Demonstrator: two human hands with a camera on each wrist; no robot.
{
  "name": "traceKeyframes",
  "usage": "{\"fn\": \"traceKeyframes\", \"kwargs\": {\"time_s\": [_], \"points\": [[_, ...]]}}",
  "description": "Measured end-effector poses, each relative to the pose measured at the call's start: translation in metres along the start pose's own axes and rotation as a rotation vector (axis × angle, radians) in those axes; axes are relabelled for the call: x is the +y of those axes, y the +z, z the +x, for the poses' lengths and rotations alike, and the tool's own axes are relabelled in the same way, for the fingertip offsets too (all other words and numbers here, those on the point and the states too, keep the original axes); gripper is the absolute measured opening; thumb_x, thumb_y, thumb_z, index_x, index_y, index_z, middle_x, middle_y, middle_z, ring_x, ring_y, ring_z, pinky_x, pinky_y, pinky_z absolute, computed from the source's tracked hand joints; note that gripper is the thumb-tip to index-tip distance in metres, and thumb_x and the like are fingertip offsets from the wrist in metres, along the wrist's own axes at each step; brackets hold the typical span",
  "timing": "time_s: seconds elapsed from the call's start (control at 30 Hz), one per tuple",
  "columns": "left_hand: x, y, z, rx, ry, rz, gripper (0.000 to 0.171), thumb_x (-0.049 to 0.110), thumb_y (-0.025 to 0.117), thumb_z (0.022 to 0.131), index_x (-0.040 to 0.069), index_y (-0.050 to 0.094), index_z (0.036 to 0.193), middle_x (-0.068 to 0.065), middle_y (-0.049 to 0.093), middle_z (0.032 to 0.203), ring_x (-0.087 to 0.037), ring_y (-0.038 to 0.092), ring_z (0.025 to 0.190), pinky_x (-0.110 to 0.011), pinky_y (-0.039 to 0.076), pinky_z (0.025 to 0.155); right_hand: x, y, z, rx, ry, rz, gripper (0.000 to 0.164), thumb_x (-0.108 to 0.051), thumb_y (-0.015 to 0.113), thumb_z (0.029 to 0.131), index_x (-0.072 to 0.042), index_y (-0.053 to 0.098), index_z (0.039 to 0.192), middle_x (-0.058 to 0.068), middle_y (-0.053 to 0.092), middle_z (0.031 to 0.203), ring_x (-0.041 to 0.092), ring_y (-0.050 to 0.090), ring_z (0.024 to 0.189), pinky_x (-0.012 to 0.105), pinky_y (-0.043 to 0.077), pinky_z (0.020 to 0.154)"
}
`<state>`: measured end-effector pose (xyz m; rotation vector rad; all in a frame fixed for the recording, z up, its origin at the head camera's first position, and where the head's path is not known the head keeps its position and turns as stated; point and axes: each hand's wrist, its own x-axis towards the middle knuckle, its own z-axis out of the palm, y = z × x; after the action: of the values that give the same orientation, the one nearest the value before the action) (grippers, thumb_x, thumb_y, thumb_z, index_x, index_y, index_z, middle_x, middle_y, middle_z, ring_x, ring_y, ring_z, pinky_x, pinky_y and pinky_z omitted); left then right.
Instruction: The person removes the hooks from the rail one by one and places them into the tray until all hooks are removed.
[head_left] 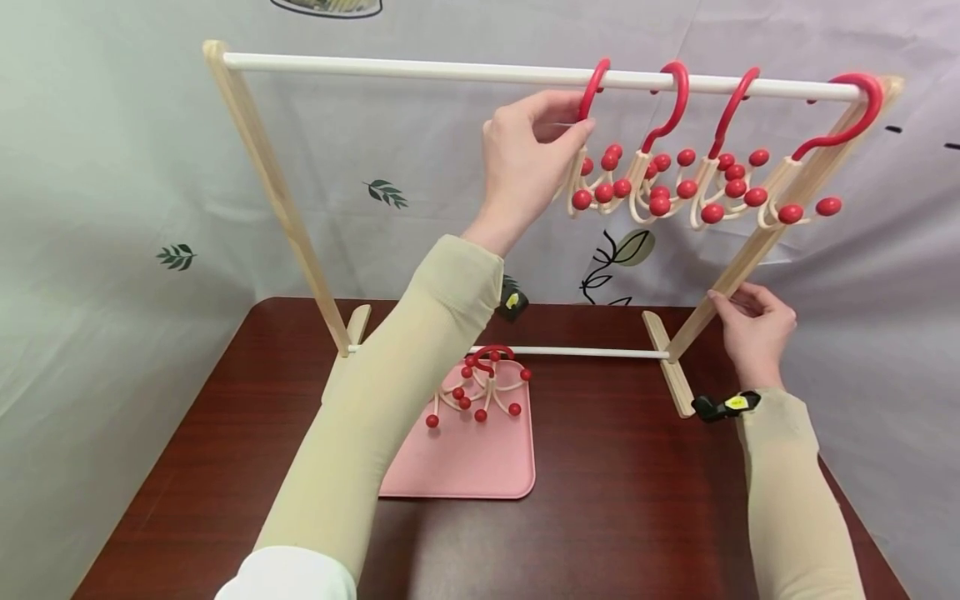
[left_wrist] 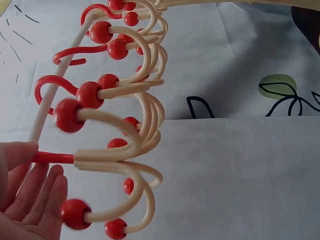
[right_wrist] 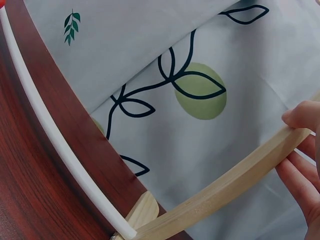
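My left hand (head_left: pixel 528 158) pinches the red hook (left_wrist: pixel 54 158) of a multi-arm hanger with red ball tips, right under the white top rod (head_left: pixel 420 70) of a wooden rack. That hook loops over the rod. To its right, three more such hangers (head_left: pixel 640 175) hang along the rod, the last one by the right post. Lower down, my right hand (head_left: pixel 756 329) grips the rack's right wooden post (right_wrist: pixel 225 195) between thumb and fingers. Two more hangers (head_left: pixel 491 387) lie on a pink tray (head_left: pixel 465 467), partly hidden behind my left forearm.
The rack stands on a dark red-brown table (head_left: pixel 615 500), its wooden feet (head_left: pixel 670 367) near the back edge. A white lower rod (head_left: pixel 592 352) joins the posts behind the tray. The left post (head_left: pixel 277 192) leans at the far left. A patterned pale cloth (head_left: pixel 450 208) hangs behind.
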<state>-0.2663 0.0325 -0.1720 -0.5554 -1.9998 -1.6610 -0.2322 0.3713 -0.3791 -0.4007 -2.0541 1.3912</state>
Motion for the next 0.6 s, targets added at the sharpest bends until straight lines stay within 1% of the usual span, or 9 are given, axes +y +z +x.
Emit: {"fn": "traceKeyframes", "kwargs": {"time_s": [0.13,0.27,0.43,0.6], "points": [[0.0,0.0,0.0,0.027,0.007,-0.021,0.021,0.013,0.082,0.089,0.011,0.08,0.109,0.004,0.077,0.097,-0.001,0.071,0.08,-0.014,0.052,0.079,-0.001,0.0,0.0,0.0,-0.001,0.002,0.038,-0.021,0.085,0.085,-0.005,0.075,0.118,-0.012,0.071,0.093,0.001,0.067,0.087,0.01,0.052,0.075],[-0.001,-0.001,0.001,0.069,0.019,-0.069,0.021,0.01,0.083,0.087,0.009,0.079,0.108,0.003,0.077,0.095,-0.002,0.071,0.079,-0.015,0.054,0.079,-0.001,0.0,0.0,-0.001,0.0,0.001,0.038,-0.021,0.085,0.085,-0.005,0.075,0.118,-0.012,0.071,0.093,0.001,0.067,0.087,0.01,0.052,0.074],[-0.003,-0.005,0.001,0.121,0.071,-0.12,0.022,0.008,0.084,0.086,0.005,0.078,0.107,0.001,0.077,0.096,-0.003,0.071,0.081,-0.016,0.056,0.079,-0.002,0.0,0.0,-0.006,0.004,-0.007,0.039,-0.022,0.085,0.086,-0.005,0.074,0.119,-0.011,0.071,0.095,0.001,0.067,0.088,0.01,0.052,0.075],[-0.004,-0.015,-0.001,0.15,0.119,-0.125,0.023,0.008,0.084,0.086,0.003,0.078,0.107,-0.001,0.077,0.097,-0.005,0.072,0.084,-0.017,0.055,0.082,-0.001,0.0,0.0,-0.003,0.006,-0.007,0.039,-0.021,0.084,0.086,-0.005,0.074,0.119,-0.011,0.07,0.094,0.002,0.067,0.087,0.01,0.052,0.074]]}}
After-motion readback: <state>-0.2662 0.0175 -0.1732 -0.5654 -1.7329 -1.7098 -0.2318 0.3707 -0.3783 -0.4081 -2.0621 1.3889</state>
